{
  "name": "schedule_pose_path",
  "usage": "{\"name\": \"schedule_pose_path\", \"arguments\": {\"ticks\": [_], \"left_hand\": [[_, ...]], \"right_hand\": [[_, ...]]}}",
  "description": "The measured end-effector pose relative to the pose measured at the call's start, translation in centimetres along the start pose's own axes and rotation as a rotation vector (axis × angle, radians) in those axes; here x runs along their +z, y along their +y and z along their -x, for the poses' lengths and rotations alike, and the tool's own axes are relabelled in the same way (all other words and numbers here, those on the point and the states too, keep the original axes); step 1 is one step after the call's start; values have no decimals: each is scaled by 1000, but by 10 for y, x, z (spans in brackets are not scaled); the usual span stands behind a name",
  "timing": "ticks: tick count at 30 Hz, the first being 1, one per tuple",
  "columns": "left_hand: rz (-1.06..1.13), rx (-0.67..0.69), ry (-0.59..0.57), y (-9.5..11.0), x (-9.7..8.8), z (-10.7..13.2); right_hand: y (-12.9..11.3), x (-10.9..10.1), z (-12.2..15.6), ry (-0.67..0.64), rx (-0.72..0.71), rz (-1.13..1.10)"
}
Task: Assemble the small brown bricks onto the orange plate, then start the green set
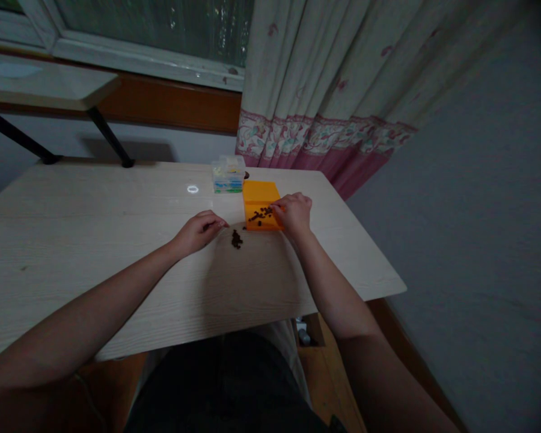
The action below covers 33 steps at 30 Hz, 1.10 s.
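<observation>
An orange tray (pixel 258 193) lies on the pale wooden table (pixel 94 240), holding several small dark pieces (pixel 260 215). My right hand (pixel 294 214) rests at the tray's right edge, its fingers pinched together among those pieces; what they hold is too small to name. A little heap of the same dark pieces (pixel 237 239) sits on the table just in front of the tray's left corner. My left hand (pixel 201 231) lies on the table to the left of that heap, fingers curled and pressed together, apart from the pieces.
A clear plastic box (pixel 228 174) with coloured contents stands behind the orange tray. A curtain (pixel 324 90) hangs at the back right below a window. A second tabletop (pixel 40 84) on black legs stands at the far left. The table's right edge lies close to the wall.
</observation>
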<state>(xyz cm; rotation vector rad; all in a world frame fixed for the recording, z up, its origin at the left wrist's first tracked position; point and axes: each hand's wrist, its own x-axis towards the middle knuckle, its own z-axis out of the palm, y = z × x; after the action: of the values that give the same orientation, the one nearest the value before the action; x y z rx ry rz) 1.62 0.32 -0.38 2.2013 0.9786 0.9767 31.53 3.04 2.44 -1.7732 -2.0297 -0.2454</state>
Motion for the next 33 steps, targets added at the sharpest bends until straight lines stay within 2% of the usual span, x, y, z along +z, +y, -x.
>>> {"name": "schedule_pose_path", "arguments": {"ticks": [4,13,22,33], "left_hand": [[-9,13,-4,0,0,0],[-54,61,-35,0,2,0],[-55,70,-45,3,1,0],[-103,114,-66,3,0,-1]], "right_hand": [[0,0,1,-48,25,0],[-7,-7,2,-142,-32,73],[-8,4,2,-132,-74,60],[-12,0,3,-39,-44,22]]}}
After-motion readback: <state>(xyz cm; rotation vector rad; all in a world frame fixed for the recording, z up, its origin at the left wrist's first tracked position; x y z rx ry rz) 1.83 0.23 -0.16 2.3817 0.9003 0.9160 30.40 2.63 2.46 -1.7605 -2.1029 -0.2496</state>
